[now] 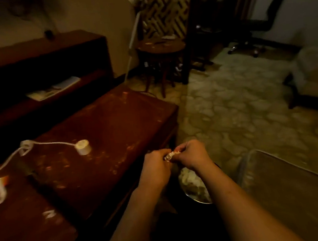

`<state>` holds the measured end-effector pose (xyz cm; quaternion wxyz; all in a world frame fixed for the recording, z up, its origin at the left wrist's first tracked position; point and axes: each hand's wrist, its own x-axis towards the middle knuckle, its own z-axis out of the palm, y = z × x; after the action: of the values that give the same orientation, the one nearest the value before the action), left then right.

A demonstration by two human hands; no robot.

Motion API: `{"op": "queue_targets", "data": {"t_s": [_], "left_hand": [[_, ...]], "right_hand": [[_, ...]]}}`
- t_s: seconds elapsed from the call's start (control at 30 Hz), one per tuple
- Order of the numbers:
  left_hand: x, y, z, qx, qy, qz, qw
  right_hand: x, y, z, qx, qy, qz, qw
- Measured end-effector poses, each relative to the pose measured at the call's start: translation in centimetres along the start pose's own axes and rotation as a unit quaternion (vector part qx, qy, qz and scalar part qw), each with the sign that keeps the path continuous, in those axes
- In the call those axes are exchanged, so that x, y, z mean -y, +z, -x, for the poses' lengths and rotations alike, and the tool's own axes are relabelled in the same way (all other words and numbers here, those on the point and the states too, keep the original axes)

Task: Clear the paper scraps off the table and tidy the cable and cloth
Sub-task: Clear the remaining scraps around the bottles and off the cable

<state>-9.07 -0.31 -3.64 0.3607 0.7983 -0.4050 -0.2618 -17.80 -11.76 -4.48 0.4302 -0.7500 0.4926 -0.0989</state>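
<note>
Head-worn wide view, angled down, close above table corner.

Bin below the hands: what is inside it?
Pale paper scraps fill the bin; the right forearm covers its right side, and whatever lies beneath is hidden.

Left hand and right hand together, fingers curled, forearms outstretched

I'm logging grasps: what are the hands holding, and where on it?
The left hand and right hand pinch one small crumpled white paper scrap between them, each at its own end.
</note>
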Motion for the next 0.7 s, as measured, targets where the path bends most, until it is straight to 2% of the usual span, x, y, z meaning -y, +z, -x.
{"op": "queue_targets", "data": {"t_s": [0.1, 0.17, 0.3, 0.47, 0.7], "left_hand": [[-1.9, 6.5, -1.8, 0.071, 0.015, 0.002, 0.997], [-1.3, 7.5, -2.0, 0.072, 0.004, 0.013, 0.997], [-1.8, 11.1, -3.9, 0.125, 0.001, -0.013, 0.992], [-1.4, 12.1, -5.0, 0.160, -0.039, -0.044, 0.985], [-0.8, 10.1, -5.4, 0.135, -0.065, -0.047, 0.988]], "right_hand": [[-5.3, -3.8, -1.5, -0.055, 0.108, -0.064, 0.991], [-6.4, -4.0, -1.7, -0.060, 0.144, -0.077, 0.985], [-10.1, -4.9, -4.0, -0.077, 0.204, -0.059, 0.974], [-11.6, -4.4, -6.2, -0.071, 0.242, -0.015, 0.968], [-12.7, -4.2, -7.4, -0.079, 0.234, -0.014, 0.969]]}}
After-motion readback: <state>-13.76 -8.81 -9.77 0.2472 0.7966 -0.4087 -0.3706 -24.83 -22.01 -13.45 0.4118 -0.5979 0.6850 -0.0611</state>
